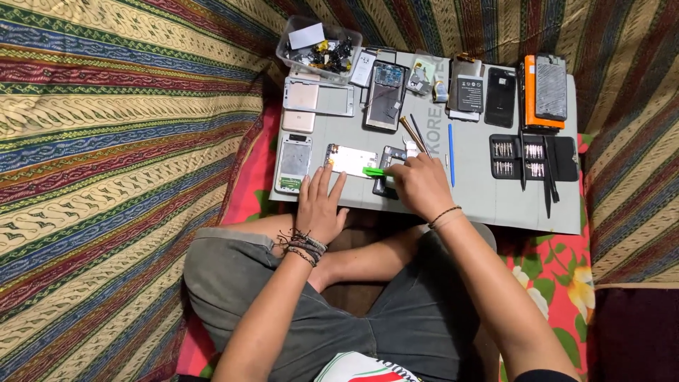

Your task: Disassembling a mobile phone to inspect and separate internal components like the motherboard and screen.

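Note:
My left hand [320, 205] rests flat on the grey work mat [481, 191], fingertips touching the near edge of an opened phone with a white inner panel [351, 160]. My right hand [421, 185] is closed on a green plastic pry tool [373, 171] whose tip points left against that phone. A small dark phone part [387, 164] lies just under and behind the right hand's fingers.
Several phone frames and backs [317, 97], a circuit board [386, 95], a battery [469, 93], a black phone [501, 88] and an orange-cased stack [544, 90] line the mat's far side. A clear parts box [320, 47], screwdriver bit case [533, 158], blue tool [450, 154] and tweezers [413, 134] lie nearby.

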